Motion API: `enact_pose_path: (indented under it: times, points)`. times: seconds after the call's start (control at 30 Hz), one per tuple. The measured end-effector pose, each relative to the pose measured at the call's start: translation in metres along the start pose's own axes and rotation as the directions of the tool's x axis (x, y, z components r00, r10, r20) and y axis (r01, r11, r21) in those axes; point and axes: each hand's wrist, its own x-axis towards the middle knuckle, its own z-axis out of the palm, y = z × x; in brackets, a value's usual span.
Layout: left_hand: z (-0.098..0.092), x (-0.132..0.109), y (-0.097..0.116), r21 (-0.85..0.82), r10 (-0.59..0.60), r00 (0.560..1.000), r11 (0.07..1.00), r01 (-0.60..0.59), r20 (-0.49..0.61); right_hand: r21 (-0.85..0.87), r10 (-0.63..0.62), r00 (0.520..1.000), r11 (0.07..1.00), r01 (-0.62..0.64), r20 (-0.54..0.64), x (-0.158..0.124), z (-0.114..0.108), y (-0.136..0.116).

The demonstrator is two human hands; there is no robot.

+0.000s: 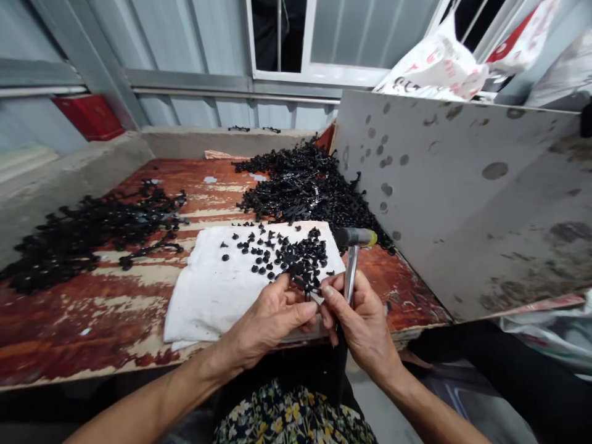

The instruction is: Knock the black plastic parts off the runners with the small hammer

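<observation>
My left hand [272, 311] and my right hand [358, 320] meet at the near edge of a white cloth [213, 290], fingers pinched together on a small black plastic piece [311, 290]. My right hand also grips the metal handle of a small hammer [352, 246], whose head points up over the cloth's right corner. Several loose black studs [277, 253] lie scattered on the cloth just beyond my fingers.
A worn red wooden board [83, 320] carries a large heap of black parts [305, 185] at the back and another heap [87, 231] at the left. A grey spotted panel [462, 197] stands on the right. Plastic bags [439, 68] hang by the window.
</observation>
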Motion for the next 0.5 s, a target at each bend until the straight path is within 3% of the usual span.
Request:
enact_pose_path:
  times: [0.3,0.5]
  points:
    - [-0.018,-0.013,0.007,-0.036,-0.055,0.994,0.998,0.052,-0.090,-0.060,0.060,0.997,0.997,-0.058,0.044,-0.005,0.013,0.008]
    - [-0.028,-0.018,0.009,-0.062,-0.068,0.975,0.997,0.056,-0.211,-0.074,0.105,0.987,0.993,-0.096,0.125,-0.005,0.030,0.013]
